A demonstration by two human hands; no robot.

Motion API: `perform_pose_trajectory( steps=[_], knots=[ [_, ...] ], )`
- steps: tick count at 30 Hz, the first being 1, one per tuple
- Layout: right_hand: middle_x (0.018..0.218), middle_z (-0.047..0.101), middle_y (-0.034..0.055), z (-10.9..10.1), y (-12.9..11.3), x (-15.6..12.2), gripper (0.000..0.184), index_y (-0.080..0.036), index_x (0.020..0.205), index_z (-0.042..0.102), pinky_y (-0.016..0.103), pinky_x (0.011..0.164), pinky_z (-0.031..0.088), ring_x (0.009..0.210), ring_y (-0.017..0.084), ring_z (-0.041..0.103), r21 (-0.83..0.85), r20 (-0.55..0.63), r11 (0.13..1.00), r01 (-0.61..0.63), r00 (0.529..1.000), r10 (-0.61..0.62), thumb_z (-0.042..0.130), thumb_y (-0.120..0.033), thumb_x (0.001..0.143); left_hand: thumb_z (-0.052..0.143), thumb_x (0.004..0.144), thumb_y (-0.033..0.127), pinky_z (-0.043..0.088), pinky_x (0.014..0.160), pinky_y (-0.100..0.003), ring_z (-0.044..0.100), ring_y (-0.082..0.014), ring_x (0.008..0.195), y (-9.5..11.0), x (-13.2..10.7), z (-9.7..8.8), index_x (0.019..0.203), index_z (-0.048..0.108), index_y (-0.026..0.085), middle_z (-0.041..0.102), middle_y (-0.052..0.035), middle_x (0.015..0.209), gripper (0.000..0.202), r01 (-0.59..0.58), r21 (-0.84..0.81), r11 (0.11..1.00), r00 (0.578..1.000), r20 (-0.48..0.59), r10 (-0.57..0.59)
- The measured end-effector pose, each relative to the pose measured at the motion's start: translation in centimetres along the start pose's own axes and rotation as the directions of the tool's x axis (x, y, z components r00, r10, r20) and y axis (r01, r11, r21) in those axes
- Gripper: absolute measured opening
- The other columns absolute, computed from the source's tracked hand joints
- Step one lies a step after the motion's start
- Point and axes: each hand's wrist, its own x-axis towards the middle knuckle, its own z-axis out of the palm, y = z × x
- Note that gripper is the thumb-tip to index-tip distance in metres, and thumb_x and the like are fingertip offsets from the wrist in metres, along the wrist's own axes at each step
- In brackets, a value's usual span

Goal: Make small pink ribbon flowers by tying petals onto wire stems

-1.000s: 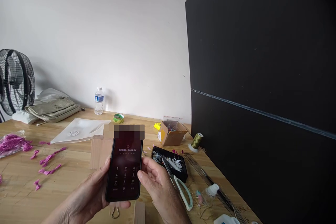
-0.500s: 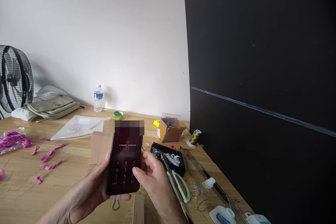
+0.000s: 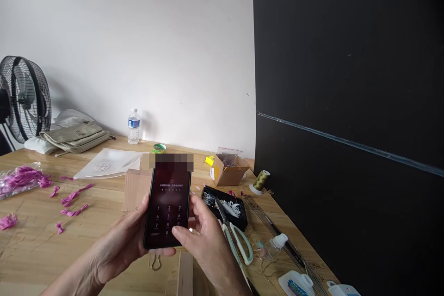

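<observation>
A black smartphone stands tilted toward me, its dark red screen lit with a number keypad. My left hand is closed around its left side and lower back, the thumb along the edge. On the other side, my right hand grips the right edge with its fingers curled there, while the thumb lies over the lower right keys. Behind the phone is a pale wooden block, partly covered. Beside my right hand lie scissors with pale green handles, their blades over a black tray of small beads and bits.
Pink thread bows lie at left near a plastic bag of pink thread. Farther back are a bottle, green tape, a cardboard box and a thread spool. A black panel borders the right side.
The right thumb has moved down the keypad, and the first passcode dot is now filled. The view has shifted slightly, so the surroundings appear a little farther right.
</observation>
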Motion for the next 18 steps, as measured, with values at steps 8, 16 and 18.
perform_pose_trajectory(
  steps=[8, 16, 18],
  knots=[
    [0.107, 0.063, 0.0042, 1.8, -0.1, -0.3, 0.071, -0.023, 0.125, 0.042, 0.033, 0.079, 0.050, 0.090, 0.020, 0.061, -0.044, -0.138, 0.994, -0.102, 0.986, 0.095, 0.054, -0.004, 0.058, 0.042, 0.089, 0.048, 0.049, 0.080, -0.040, 0.063, -0.0264, 0.096, 0.1, 0.0, 0.1, 0.115, 0.063, 0.019, 0.071, -0.0120, 0.106, 0.044, -0.009, -0.007, 1.000, 1.000, -0.028, 0.009],
    [0.103, 0.065, 0.0054, 1.4, -0.1, -0.2, 0.056, -0.020, 0.121, 0.042, 0.033, 0.076, 0.051, 0.089, 0.021, 0.063, 0.027, -0.138, 0.999, -0.033, 0.990, 0.036, 0.057, -0.017, 0.068, 0.041, 0.089, 0.049, 0.050, 0.078, -0.041, 0.062, -0.0298, 0.099, -0.3, -0.1, 0.5, 0.117, 0.061, 0.018, 0.069, -0.0134, 0.109, 0.047, 0.003, 0.028, 1.000, 0.999, -0.036, -0.002],
    [0.105, 0.064, 0.0065, 1.4, -0.2, -0.1, 0.054, -0.019, 0.120, 0.042, 0.034, 0.080, 0.049, 0.093, 0.022, 0.062, 0.021, -0.164, 0.999, -0.048, 0.985, 0.051, 0.057, -0.017, 0.068, 0.042, 0.088, 0.049, 0.049, 0.077, -0.040, 0.061, -0.0307, 0.101, -0.4, -0.1, 0.6, 0.118, 0.061, 0.018, 0.069, -0.0139, 0.109, 0.047, 0.002, 0.040, 0.999, 0.999, -0.050, 0.000]
  ],
)
